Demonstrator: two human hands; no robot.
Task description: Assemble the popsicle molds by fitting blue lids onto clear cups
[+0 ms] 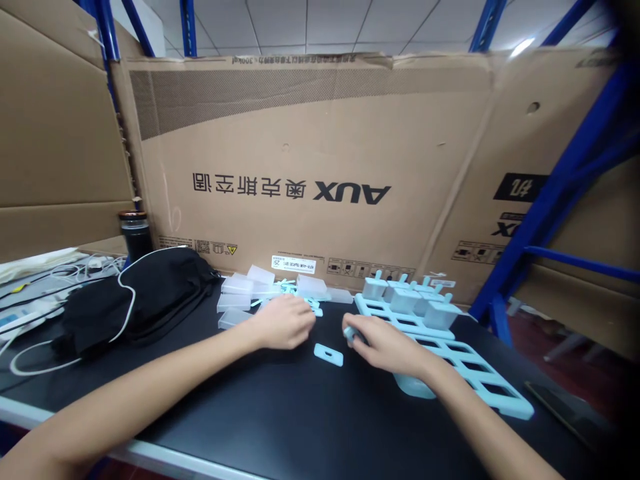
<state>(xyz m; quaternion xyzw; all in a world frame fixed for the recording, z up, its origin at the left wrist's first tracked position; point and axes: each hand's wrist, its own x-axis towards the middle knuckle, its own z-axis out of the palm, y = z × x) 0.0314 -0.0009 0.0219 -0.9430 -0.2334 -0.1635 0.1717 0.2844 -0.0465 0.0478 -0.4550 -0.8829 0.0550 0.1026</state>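
My right hand is closed around a small light-blue plastic piece, mostly hidden by the fingers. On the black table just left of it lies a flat light-blue popsicle mold lid with a slot in its middle. My left hand has its fingers curled down beside a pile of light-blue popsicle sticks; whether it holds anything is hidden. Frosted clear molds lie around the pile. Beyond my right hand, several assembled popsicle molds with upright sticks sit in a light-blue rack.
A second light-blue rack lies nearer, partly behind my right forearm. On the left are a black bag, a white cable and a dark bottle. A large cardboard sheet closes off the back, with blue shelf posts at the side.
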